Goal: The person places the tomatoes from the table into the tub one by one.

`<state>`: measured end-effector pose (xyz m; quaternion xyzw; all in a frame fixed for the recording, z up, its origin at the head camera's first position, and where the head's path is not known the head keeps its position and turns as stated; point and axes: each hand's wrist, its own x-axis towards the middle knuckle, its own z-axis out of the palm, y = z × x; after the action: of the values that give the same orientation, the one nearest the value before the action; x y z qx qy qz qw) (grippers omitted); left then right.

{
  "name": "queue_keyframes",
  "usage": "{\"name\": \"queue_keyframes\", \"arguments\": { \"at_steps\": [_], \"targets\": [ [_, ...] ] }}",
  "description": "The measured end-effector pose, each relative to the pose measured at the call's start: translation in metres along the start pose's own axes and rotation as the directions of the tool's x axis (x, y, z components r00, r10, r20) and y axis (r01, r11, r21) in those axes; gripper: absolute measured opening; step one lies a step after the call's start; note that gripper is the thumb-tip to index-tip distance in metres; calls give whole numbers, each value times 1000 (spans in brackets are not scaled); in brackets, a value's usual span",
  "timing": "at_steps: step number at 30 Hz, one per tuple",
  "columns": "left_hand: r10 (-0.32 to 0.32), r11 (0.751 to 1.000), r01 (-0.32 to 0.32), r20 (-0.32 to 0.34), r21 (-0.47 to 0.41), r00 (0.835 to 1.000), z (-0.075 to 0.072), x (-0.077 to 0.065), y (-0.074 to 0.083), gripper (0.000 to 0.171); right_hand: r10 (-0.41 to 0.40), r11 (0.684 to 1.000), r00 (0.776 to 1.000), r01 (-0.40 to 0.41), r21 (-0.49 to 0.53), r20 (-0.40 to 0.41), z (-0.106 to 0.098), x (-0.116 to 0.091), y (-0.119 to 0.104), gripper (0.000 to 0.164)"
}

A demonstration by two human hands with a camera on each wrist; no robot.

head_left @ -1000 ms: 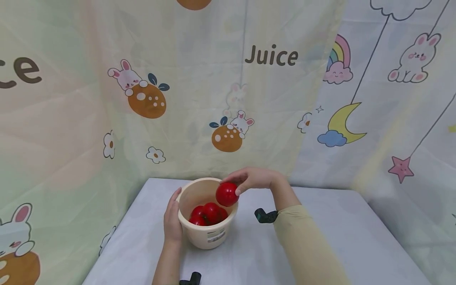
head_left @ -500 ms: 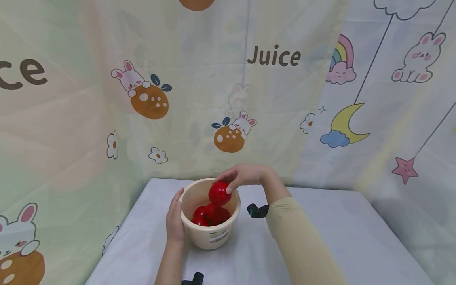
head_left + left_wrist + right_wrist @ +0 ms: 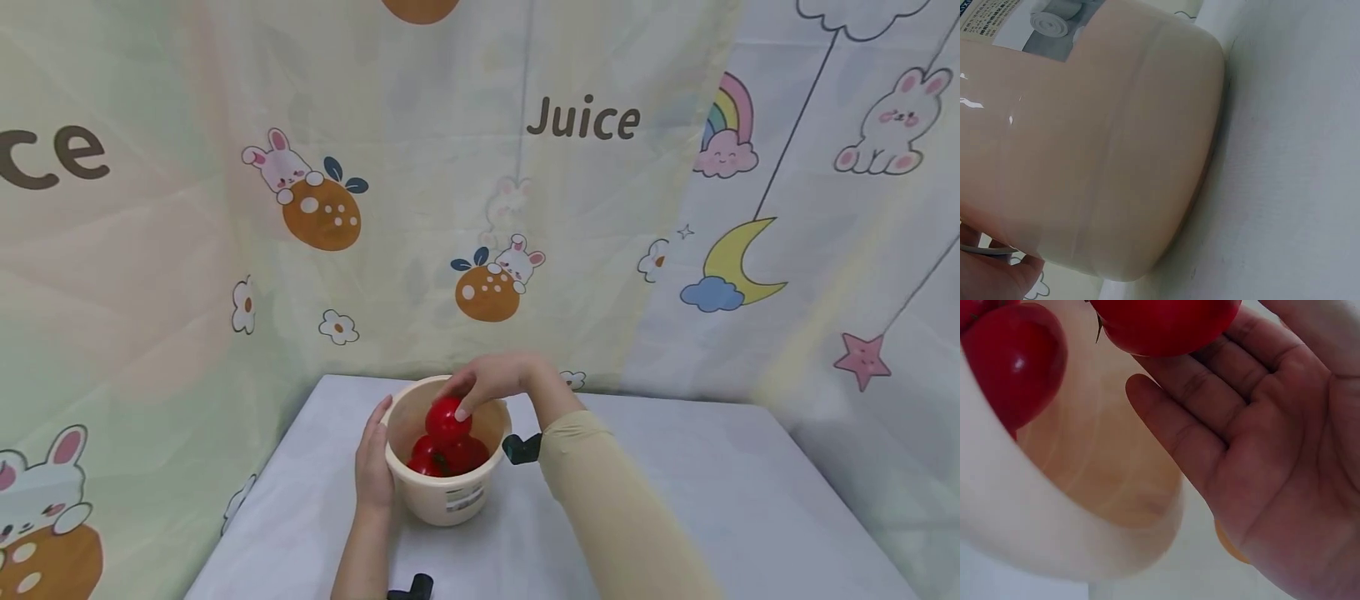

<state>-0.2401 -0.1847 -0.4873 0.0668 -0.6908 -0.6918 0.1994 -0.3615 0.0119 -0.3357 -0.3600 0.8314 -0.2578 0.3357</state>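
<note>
A cream plastic bucket (image 3: 427, 502) stands on the white table, with several red tomatoes (image 3: 467, 455) heaped inside. Along its left side my left hand (image 3: 372, 471) holds it, fingertips at the rim. The left wrist view shows the bucket's wall (image 3: 1116, 144) up close and part of the left hand (image 3: 994, 278) beside a thin band. Within the mouth of the bucket, my right hand (image 3: 491, 379) holds another tomato (image 3: 447, 422) between thumb and fingers, low over the heap. In the right wrist view this tomato (image 3: 1169, 325) rests against the fingers, a bit of green stem showing.
White cloth covers the table (image 3: 675, 500). Behind and beside it hangs a printed curtain (image 3: 405, 283) with rabbits, oranges and a moon. A dark wrist camera (image 3: 522, 448) on the right arm sits close by the bucket's right rim.
My right hand has carried the tomato left and down, from over the bucket's right rim to just above the other tomatoes. The left hand keeps its hold on the bucket.
</note>
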Motion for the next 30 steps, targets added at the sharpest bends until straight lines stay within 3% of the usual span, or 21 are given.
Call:
{"name": "queue_keyframes", "arguments": {
  "at_steps": [9, 18, 24, 30],
  "targets": [
    [-9, 1000, 9, 6, 8, 1000, 1, 0, 2, 42, 24, 999, 999, -25, 26, 28, 7, 14, -1, 40],
    [-27, 1000, 27, 8, 3, 1000, 1, 0, 2, 44, -40, 993, 995, 30, 115, 90, 13, 12, -1, 40],
    [-38, 999, 38, 9, -3, 999, 2, 0, 2, 44, -41, 998, 999, 40, 56, 13, 15, 2, 6, 34],
    [-44, 999, 44, 1, 5, 999, 1, -1, 2, 42, -57, 998, 989, 51, -46, -133, 19, -27, 5, 36]
  ]
}}
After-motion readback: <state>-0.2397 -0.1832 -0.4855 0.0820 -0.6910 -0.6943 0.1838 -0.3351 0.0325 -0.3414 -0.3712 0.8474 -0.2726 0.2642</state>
